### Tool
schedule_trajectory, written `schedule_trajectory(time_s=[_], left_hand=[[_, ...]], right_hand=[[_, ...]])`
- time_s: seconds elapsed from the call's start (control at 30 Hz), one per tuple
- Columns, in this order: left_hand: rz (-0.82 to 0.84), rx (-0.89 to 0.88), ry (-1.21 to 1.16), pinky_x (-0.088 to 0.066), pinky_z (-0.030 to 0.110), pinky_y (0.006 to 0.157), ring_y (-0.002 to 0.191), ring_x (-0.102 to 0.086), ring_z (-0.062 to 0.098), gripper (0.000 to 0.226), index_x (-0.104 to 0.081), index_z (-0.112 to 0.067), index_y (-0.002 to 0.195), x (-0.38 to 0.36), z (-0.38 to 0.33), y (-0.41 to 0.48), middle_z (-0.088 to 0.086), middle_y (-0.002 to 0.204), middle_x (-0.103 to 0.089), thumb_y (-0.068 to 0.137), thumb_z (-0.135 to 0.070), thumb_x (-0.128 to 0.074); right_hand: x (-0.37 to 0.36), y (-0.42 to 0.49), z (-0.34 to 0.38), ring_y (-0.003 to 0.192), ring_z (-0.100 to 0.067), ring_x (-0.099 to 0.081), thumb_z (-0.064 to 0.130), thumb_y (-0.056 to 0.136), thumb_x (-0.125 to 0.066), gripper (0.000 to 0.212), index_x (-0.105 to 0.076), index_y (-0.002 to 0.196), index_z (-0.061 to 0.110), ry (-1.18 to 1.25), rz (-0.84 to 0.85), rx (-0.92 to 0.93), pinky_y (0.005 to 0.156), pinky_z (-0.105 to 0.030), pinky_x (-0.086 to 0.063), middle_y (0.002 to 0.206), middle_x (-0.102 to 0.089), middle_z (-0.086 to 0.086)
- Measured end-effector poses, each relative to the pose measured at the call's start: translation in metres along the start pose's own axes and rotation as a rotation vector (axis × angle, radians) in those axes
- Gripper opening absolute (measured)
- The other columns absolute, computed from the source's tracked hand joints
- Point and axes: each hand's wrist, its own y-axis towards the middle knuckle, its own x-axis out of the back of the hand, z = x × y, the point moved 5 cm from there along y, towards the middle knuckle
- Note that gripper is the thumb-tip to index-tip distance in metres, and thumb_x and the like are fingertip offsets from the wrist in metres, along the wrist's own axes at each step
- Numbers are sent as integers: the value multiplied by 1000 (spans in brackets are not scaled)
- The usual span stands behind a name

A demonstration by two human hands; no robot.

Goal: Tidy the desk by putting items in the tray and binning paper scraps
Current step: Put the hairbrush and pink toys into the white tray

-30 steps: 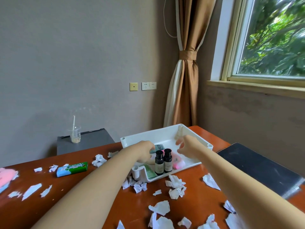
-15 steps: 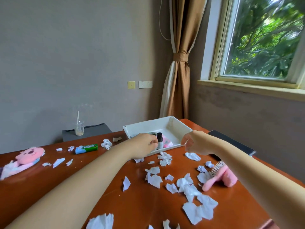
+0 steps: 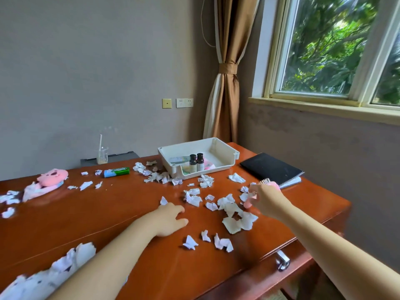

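The white tray (image 3: pixel 217 146) stands at the desk's far side with two dark bottles (image 3: pixel 196 163) and some pink and green items inside. Torn white paper scraps (image 3: pixel 236 215) litter the red-brown desk. A pink hairbrush (image 3: pixel 273 184) lies right of the scraps; my right hand (image 3: pixel 265 199) covers its middle, fingers curled round the handle. Only the bristles and the handle's pink end show. My left hand (image 3: pixel 171 219) rests on the desk with relaxed fingers, holding nothing.
A green gum pack (image 3: pixel 116 171) and a pink plush toy (image 3: pixel 50 177) lie to the left. A black notebook (image 3: pixel 270 168) lies right of the tray. A beaker with a straw (image 3: pixel 101 154) stands on a grey cabinet behind. The desk's right edge runs close to my right hand.
Both hands have drawn back from the tray. My right hand has moved right onto the pink hairbrush, and my left hand has come down onto the desk nearer me.
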Motion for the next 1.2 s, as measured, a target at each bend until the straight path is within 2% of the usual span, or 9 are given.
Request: schedule_trajectory(time_s=[0.1,0.27,0.33,0.53,0.7,0.9,1.07,1.13,1.2], left_hand=[[-111,22,-33,-41,32,106,129,-44,20,44,-42,-22,139,-2,2,-4,2,146,-40,98,-37,-42],[-178,44,-42,-44,29,99,120,-50,20,37,-48,-19,134,-5,0,-6,3,138,-47,99,-31,-42],[-203,45,-40,-45,30,100,122,-49,19,37,-47,-19,134,-7,0,-7,3,138,-46,99,-30,-43],[-249,32,-116,-35,32,109,137,-36,17,43,-41,-24,141,-14,6,-14,-3,149,-36,98,-29,-45],[-185,15,-196,-28,34,114,142,-28,18,44,-40,-27,142,-12,14,-16,-4,153,-32,98,-29,-46],[-169,-4,-233,-27,34,115,143,-27,18,44,-40,-27,142,-12,17,-15,-5,153,-32,98,-25,-46],[-128,7,-240,-29,36,114,142,-29,19,43,-41,-30,141,-12,22,-14,-4,153,-33,98,-26,-46],[-126,13,-232,-31,36,112,141,-31,20,43,-41,-30,141,-11,21,-13,-3,152,-34,98,-27,-46],[-113,17,-214,-33,35,111,139,-33,20,42,-42,-30,140,-10,20,-12,-1,151,-36,98,-28,-45]], right_hand=[[-10,-2,-5,79,-18,-64,22,95,-52,27,-61,119,12,56,-9,-78,61,-25,-50,89,-64,-4],[-32,-1,-4,104,-25,-56,11,96,-43,29,-60,117,21,24,-19,-134,75,-32,-50,116,-61,-6],[-36,0,-4,103,-28,-56,12,94,-45,26,-61,111,25,31,-62,-149,75,-35,-53,113,-61,-8],[-39,1,0,101,-27,-56,14,95,-46,26,-57,118,18,73,-120,-209,80,-38,-56,108,-58,-9],[-37,2,4,113,-29,-51,11,94,-48,39,-46,133,15,-18,-24,-234,91,-43,-53,119,-56,-11],[-34,8,0,89,-29,-62,-3,89,-45,39,-50,125,10,152,-66,-309,66,-35,-53,103,-60,-12],[-30,5,-5,89,-28,-61,-4,79,-63,74,-27,140,18,239,-137,-310,60,-34,-55,110,-60,-15],[-29,3,-5,85,-26,-60,-2,79,-65,69,-33,138,12,255,-116,-328,52,-28,-48,109,-61,-15],[-29,3,-7,83,-27,-62,-3,78,-64,52,-47,127,6,269,-110,-351,54,-28,-50,99,-62,-14]])
